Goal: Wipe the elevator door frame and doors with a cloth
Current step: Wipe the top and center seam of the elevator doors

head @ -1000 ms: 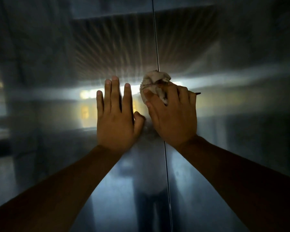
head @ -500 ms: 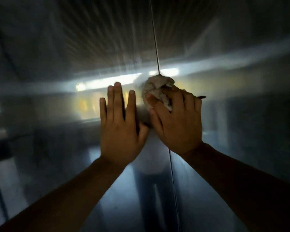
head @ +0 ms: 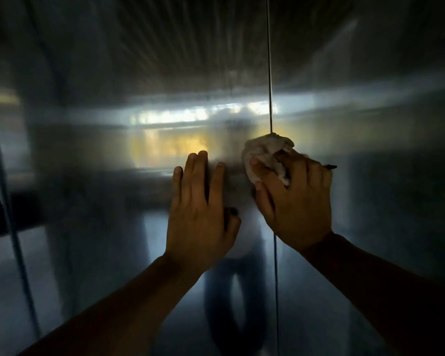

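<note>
Two brushed steel elevator doors fill the view: the left door (head: 88,176) and the right door (head: 383,201), meeting at a thin vertical seam (head: 269,73). My left hand (head: 201,214) lies flat on the left door, fingers spread a little, holding nothing. My right hand (head: 296,201) presses a crumpled pale cloth (head: 265,155) against the seam, just right of the left hand. A thin dark object (head: 330,166) pokes out past the right hand's fingers; what it is cannot be told.
The steel reflects a bright window band (head: 203,114) and a blurred standing person (head: 231,291). A dark vertical edge (head: 8,214) runs down the far left, where the left door meets the frame.
Both hands sit lower in the view than a second ago and the reflected light band now lies above them. The cloth stays on the seam under my right hand.
</note>
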Demonstrator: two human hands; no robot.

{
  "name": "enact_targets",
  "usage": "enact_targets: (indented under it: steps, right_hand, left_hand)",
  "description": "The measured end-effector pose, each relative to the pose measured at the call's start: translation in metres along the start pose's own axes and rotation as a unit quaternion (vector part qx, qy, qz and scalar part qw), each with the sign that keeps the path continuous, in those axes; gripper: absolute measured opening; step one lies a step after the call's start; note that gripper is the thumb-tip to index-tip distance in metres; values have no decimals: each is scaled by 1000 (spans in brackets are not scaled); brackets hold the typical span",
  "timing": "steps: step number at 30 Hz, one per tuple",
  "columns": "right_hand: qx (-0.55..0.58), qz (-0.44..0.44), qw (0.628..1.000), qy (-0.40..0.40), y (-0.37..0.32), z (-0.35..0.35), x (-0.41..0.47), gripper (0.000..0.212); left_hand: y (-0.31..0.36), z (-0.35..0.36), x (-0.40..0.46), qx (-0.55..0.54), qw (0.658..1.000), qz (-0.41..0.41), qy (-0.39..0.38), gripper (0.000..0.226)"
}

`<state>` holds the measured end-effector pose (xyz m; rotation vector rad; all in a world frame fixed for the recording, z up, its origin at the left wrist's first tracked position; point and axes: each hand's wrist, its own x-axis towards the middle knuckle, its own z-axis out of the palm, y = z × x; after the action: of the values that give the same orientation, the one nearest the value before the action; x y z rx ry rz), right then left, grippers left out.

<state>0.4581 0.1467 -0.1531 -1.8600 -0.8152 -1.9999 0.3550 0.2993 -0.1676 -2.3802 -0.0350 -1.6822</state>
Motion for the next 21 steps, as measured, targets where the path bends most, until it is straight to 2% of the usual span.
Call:
enact_targets:
  steps: [6,11,18,21]
  right_hand:
    - [12,-8,1000,15,-7,-1,-34,40]
    - [21,-20,999,17,-13,1,-68,45]
    - [29,-50,998,30,-16,1,-123,43]
    - [25,-37,998,39,-22,1,-142,40]
  left_hand:
    - [11,13,-48,-3,999,-23,29,66]
    - [20,26,-83,6,999,-33,39,62]
    - [27,37,-131,9,1000,6,21,64]
    - [31,42,-156,12,1000,0,17,65]
